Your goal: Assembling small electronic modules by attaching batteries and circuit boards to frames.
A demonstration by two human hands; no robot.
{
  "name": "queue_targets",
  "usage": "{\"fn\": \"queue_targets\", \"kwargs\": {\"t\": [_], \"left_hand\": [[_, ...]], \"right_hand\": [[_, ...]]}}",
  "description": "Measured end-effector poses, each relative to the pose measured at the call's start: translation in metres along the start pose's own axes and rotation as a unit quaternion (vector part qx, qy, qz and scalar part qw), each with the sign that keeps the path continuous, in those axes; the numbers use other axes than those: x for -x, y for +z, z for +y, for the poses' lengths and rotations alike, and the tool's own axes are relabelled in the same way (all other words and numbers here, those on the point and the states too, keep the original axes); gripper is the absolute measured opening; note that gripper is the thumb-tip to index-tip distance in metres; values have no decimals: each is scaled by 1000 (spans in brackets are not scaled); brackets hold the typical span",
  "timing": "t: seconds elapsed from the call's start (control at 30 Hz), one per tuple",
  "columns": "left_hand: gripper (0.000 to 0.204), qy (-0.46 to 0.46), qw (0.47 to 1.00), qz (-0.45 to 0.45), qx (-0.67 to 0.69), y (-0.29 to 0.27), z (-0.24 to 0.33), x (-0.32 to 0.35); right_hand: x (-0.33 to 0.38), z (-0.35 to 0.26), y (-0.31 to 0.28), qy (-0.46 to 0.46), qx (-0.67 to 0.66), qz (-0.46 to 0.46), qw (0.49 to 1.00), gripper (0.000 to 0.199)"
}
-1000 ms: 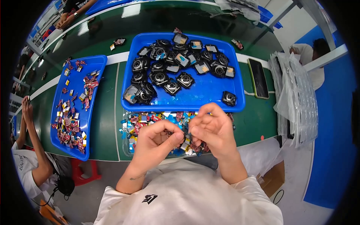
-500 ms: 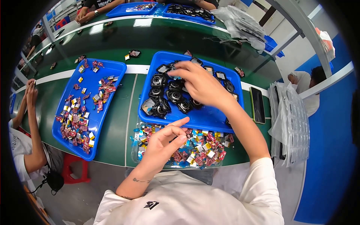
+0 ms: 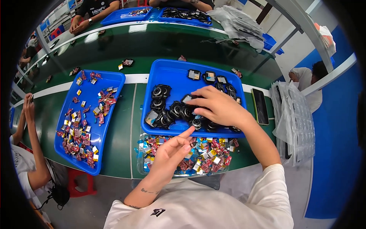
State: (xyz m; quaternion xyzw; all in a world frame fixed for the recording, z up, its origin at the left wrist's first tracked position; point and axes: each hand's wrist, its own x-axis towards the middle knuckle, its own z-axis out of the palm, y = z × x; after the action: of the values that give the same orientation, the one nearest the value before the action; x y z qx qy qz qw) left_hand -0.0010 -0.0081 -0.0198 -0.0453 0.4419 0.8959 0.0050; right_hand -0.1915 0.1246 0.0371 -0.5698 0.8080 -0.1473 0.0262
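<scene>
A blue tray (image 3: 167, 68) in front of me holds several black watch cases (image 3: 158, 91), some showing round backs and others silvery square insides. My right hand (image 3: 225, 107) reaches over the middle of this tray, fingers apart and bent, the tips touching a cluster of cases. What lies beneath its palm is hidden. Nearer to me, my left hand (image 3: 169, 156) hovers above a clear tray (image 3: 142, 166) of small red circuit boards and silver-and-yellow battery cells (image 3: 206, 155). Its thumb presses against a bent finger while another finger points out; anything pinched there is too small to name.
Left stands another blue tray (image 3: 121, 82) with similar boards and cells. A phone (image 3: 260, 107) lies right of the watch-case tray, beside stacked clear plastic trays (image 3: 295, 122). Co-workers sit at the left and across the green bench (image 3: 171, 42). A red stool (image 3: 82, 183) stands below.
My right hand has moved nearer and to the right within the tray. Watch cases from the tray's far left now lie bunched nearer its middle. My left hand keeps its pinch.
</scene>
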Motion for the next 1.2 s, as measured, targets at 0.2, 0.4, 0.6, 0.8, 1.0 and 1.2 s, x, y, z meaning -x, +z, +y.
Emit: {"fn": "queue_targets", "kwargs": {"t": [0.2, 0.4, 0.6, 0.8, 1.0, 1.2], "left_hand": [[6, -4, 1000, -16, -18, 4, 5, 6], [3, 38, 996, -36, -73, 8, 14, 18], [1, 108, 978, 62, -168, 3, 29, 21], [2, 161, 947, 79, -265, 18, 27, 7], [3, 179, 914, 66, -358, 29, 19, 1], [4, 166, 887, 97, -420, 34, 20, 4]], "right_hand": [[-33, 33, -4, 173, -51, 167, 969, 23], [-63, 71, 19, 215, 110, 138, 960, 28], [-23, 12, 2, 221, -389, 121, 886, 19], [55, -64, 9, 232, -567, 139, 778, 25], [82, -92, 40, 211, -567, 203, 770, 32], [82, -105, 48, 221, -546, 227, 775, 30]]}}
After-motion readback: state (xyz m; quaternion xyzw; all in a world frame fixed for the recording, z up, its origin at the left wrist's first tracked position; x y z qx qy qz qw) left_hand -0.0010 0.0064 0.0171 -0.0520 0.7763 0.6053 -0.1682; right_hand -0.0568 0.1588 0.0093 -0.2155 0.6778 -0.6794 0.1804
